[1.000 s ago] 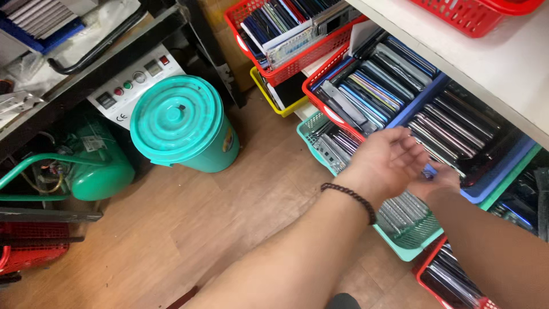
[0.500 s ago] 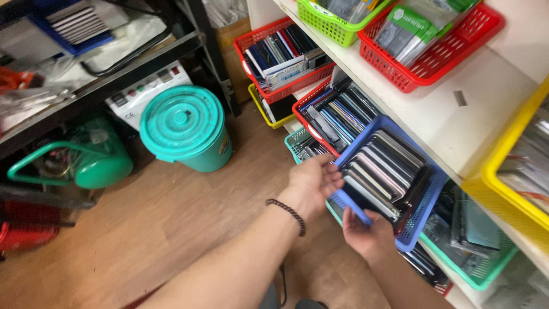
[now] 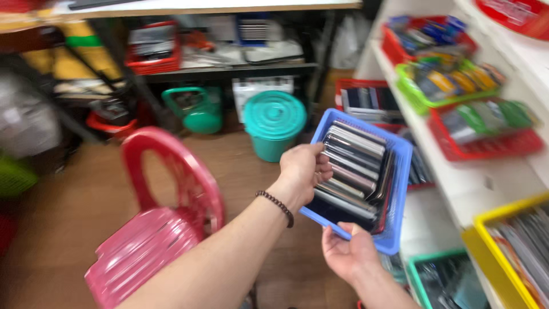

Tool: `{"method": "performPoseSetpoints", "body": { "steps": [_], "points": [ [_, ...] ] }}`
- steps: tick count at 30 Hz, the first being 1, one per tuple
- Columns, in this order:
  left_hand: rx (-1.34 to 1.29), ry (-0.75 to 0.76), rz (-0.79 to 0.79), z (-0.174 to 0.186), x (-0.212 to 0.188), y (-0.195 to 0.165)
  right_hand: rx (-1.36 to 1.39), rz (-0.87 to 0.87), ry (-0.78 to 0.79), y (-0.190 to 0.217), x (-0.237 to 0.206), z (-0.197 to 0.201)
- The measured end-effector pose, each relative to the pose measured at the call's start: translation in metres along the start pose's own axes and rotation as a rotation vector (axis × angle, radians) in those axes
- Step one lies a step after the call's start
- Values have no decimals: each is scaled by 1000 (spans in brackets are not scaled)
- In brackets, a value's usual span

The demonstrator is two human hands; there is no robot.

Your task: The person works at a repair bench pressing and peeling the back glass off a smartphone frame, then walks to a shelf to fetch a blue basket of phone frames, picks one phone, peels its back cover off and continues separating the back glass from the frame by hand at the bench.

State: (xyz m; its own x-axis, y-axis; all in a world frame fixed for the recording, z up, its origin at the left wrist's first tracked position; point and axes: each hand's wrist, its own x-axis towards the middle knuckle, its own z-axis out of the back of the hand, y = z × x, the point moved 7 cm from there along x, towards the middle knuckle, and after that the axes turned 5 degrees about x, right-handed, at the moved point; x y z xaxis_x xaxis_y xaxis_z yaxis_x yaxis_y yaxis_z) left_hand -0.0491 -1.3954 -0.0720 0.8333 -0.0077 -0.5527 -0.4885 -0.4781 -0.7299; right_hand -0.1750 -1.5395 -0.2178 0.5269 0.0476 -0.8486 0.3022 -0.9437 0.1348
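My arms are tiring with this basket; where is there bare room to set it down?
The blue basket is gripped by the left hand and right hand. Free patches: the red chair seat, the wooden floor between chair and teal bucket, and the white shelf strip before the red basket. Elsewhere the shelves are crowded.

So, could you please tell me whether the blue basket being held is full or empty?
Full: the blue basket is packed with flat dark slabs stacked on edge.
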Motion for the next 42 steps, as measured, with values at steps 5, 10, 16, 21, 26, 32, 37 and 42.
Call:
{"method": "performPoseSetpoints", "body": {
  "steps": [5, 10, 16, 21, 26, 32, 37, 42],
  "points": [
    [-20, -162, -286, 85, -28, -79, -283, -61, 97, -22, -15, -62],
    [129, -412, -542, 188, -70, -137, -511, -50, 256, -96, -39, -133],
    [629, -984, -718, 358, -168, -216, -690, -84, 362, -255, -75, -205],
    [542, -902, -444, 490, -217, -248, -780, -188, 419, -412, -89, -244],
    [202, -893, -307, 591, -275, -248, -942, -301, 421, -544, -101, -252],
    [-23, -1198, -336, 683, -351, -258, -1162, -453, 491, -671, -116, -272],
    [10, -1362, -260, 778, -397, -272, -1243, -564, 552, -792, -122, -280],
    [16, -1454, -372, 900, -407, -297, -1318, -658, 579, -908, -119, -291]
  ]
}}
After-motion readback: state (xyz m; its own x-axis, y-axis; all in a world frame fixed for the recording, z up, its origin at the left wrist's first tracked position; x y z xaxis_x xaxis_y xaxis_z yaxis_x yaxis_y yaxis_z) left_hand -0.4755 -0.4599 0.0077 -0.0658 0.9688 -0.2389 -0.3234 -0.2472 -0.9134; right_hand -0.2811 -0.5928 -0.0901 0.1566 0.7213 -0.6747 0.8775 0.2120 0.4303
